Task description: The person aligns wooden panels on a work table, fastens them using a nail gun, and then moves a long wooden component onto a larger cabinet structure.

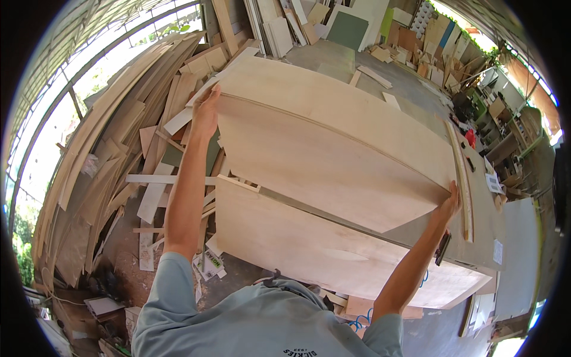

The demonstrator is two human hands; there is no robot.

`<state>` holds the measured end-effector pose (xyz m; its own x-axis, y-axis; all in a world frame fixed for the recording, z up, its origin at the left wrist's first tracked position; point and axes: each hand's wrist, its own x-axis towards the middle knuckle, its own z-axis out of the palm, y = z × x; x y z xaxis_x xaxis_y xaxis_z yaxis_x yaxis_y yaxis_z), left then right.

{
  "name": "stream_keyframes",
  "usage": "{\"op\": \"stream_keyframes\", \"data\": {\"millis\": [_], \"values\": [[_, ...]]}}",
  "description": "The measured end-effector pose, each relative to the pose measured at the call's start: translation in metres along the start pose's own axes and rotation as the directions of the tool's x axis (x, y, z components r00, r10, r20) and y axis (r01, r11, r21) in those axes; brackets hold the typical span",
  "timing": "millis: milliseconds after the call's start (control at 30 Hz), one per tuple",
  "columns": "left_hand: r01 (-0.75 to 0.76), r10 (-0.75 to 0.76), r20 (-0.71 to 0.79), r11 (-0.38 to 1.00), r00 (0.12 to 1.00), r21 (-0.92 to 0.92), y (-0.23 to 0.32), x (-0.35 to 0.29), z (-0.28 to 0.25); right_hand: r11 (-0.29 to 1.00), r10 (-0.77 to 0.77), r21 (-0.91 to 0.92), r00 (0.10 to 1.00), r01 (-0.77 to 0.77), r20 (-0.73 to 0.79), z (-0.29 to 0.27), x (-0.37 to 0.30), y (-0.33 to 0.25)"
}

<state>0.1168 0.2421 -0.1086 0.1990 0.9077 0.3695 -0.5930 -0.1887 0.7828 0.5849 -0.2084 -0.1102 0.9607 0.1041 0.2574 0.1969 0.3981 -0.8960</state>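
Both my hands hold a long pale plywood piece [327, 160], made of two wide panels meeting along a lengthwise edge. It is tilted, its left end farther from me than its right. My left hand [207, 112] grips the left end near that edge, fingers partly hidden behind the wood. At the right end, my right hand [448, 206] is closed around the corner. Below the piece and closer to me, another long plywood panel [333, 256] stands on edge along the near side of the grey worktable [410, 229]. A black tool [442, 249] shows beside my right forearm, partly hidden.
Leaning boards [107, 149] and scattered offcuts crowd the left. A long wooden strip [461, 184] lies at the worktable's right end. Blue coiled hose [358, 323] hangs near my right arm. Stacked sheets [276, 35] and more offcuts [434, 50] stand at the back.
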Motion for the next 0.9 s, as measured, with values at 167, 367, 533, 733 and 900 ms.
{"op": "stream_keyframes", "data": {"millis": [167, 367, 533, 733, 900], "values": [[-0.227, 0.220, -0.091, 0.971, 0.971, -0.077, -0.022, -0.013, 0.001, 0.999, -0.032, 0.001, 0.999, 0.032, -0.023, 0.002, -0.001, -0.002], [-0.267, 0.252, -0.102, 0.948, 0.962, -0.174, -0.038, -0.010, -0.009, 1.000, 0.013, -0.004, 1.000, -0.013, 0.019, -0.020, 0.016, 0.009], [-0.280, 0.263, -0.120, 0.946, 0.957, -0.163, -0.041, -0.005, -0.017, 0.999, 0.051, -0.014, 0.997, -0.052, -0.050, -0.010, 0.011, 0.004], [-0.267, 0.254, -0.082, 0.920, 0.964, -0.288, -0.043, -0.002, -0.020, 0.999, 0.034, -0.016, 0.998, -0.035, -0.043, -0.004, 0.002, -0.001], [-0.264, 0.247, -0.092, 0.906, 0.965, -0.332, -0.041, -0.004, -0.015, 0.999, 0.047, 0.011, 0.997, -0.047, -0.059, -0.004, 0.001, -0.003]]}}
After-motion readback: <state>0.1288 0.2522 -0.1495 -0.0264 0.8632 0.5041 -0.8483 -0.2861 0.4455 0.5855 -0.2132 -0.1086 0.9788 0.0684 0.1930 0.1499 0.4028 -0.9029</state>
